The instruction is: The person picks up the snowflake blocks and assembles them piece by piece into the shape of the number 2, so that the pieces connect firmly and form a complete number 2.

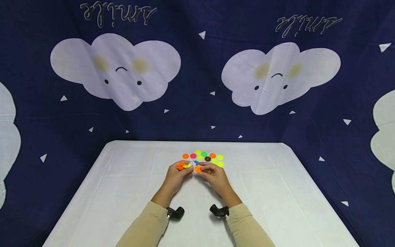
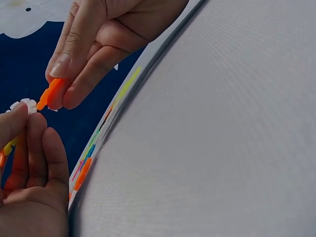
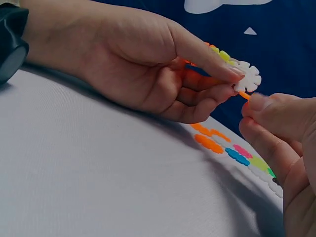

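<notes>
My left hand (image 1: 174,175) pinches a short chain of joined plastic snowflake discs between thumb and fingers. In it are an orange disc (image 1: 180,166), a yellow disc (image 3: 223,55) and, at the right end, a white disc (image 3: 251,76) with notched petals. A bit of blue (image 3: 198,70) shows behind the left fingers. My right hand (image 1: 217,177) pinches a single orange disc (image 2: 48,94) between thumb and fingertips, with its edge right at the rim of the white disc. Both hands are raised over the table, facing each other.
Several loose snowflake discs lie on the white table (image 1: 129,192) just beyond the hands, among them a pink disc (image 1: 193,155), a green disc (image 1: 204,154) and a black disc (image 1: 207,159). Behind the table hangs a dark blue cloth (image 1: 197,68) with clouds.
</notes>
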Motion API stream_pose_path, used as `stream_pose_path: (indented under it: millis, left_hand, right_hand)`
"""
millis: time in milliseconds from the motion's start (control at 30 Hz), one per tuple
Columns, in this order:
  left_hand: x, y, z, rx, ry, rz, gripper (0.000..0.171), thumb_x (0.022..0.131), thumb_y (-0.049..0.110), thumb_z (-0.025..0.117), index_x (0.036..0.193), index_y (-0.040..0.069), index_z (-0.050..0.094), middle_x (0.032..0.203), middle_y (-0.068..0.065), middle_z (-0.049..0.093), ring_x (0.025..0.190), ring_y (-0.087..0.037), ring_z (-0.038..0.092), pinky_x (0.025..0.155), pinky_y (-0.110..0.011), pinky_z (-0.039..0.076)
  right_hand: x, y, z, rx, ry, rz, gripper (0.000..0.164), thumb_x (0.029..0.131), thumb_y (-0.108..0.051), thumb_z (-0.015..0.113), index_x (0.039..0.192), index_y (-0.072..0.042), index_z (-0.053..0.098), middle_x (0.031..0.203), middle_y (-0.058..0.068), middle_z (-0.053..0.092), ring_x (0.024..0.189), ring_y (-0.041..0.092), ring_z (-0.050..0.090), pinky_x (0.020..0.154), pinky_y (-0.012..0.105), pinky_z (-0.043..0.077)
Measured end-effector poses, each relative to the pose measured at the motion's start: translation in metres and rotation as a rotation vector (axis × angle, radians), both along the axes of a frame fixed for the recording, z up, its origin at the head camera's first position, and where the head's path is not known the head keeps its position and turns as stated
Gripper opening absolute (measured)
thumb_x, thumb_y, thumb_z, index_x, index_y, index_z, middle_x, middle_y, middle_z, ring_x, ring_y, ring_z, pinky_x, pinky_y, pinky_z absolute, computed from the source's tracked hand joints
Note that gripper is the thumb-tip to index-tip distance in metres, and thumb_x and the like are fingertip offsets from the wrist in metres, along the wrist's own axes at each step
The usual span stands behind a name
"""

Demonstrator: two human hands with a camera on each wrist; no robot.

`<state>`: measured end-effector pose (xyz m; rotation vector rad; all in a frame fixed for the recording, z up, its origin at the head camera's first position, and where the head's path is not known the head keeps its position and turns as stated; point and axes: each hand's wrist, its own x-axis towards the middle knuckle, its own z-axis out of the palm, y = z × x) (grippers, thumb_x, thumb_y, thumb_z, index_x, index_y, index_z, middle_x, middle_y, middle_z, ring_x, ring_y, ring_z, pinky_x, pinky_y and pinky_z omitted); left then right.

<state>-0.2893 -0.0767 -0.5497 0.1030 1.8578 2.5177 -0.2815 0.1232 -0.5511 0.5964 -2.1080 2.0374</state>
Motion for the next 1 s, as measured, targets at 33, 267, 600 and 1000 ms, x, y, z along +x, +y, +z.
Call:
stream_pose_path:
  millis: [33, 267, 600, 1000]
  left_hand:
    - [-0.0002, 0.0, -0.0003, 0.003, -0.002, 0.0, 0.028, 0.092, -0.005, 0.079, 0.117, -0.01, 0.07, 0.097, -0.014, 0.074, 0.079, -0.018, 0.072, 0.077, -0.034, 0.063]
    - [0.0009, 0.0007, 0.0008, 0.002, -0.012, 0.003, 0.029, 0.092, -0.003, 0.08, 0.118, -0.009, 0.07, 0.097, -0.013, 0.074, 0.079, -0.016, 0.071, 0.076, -0.031, 0.062]
    - [0.0011, 0.0018, 0.0012, 0.037, 0.013, -0.024, 0.029, 0.091, -0.009, 0.078, 0.118, -0.013, 0.068, 0.096, -0.015, 0.073, 0.077, -0.018, 0.071, 0.074, -0.03, 0.062]
    - [0.0009, -0.0014, 0.0012, -0.013, 0.056, -0.043, 0.028, 0.09, -0.007, 0.079, 0.115, -0.012, 0.069, 0.086, -0.009, 0.073, 0.063, -0.015, 0.066, 0.06, -0.026, 0.058]
  right_hand:
    - [0.0001, 0.0001, 0.0001, -0.01, -0.008, 0.002, 0.016, 0.089, 0.015, 0.077, 0.103, 0.012, 0.073, 0.128, 0.026, 0.068, 0.111, 0.031, 0.07, 0.088, 0.027, 0.058]
    - [-0.0002, 0.0012, 0.0018, -0.091, -0.09, 0.017, 0.013, 0.092, 0.009, 0.077, 0.103, 0.015, 0.073, 0.122, 0.025, 0.071, 0.099, 0.022, 0.074, 0.083, 0.032, 0.061]
    - [0.0017, 0.003, 0.0016, -0.13, -0.14, 0.06, 0.015, 0.094, 0.01, 0.074, 0.107, 0.018, 0.07, 0.124, 0.024, 0.07, 0.098, 0.018, 0.073, 0.084, 0.031, 0.061]
    - [0.0031, 0.0021, 0.0015, -0.089, -0.11, 0.074, 0.015, 0.093, 0.011, 0.074, 0.106, 0.018, 0.072, 0.118, 0.025, 0.072, 0.102, 0.019, 0.073, 0.09, 0.033, 0.059]
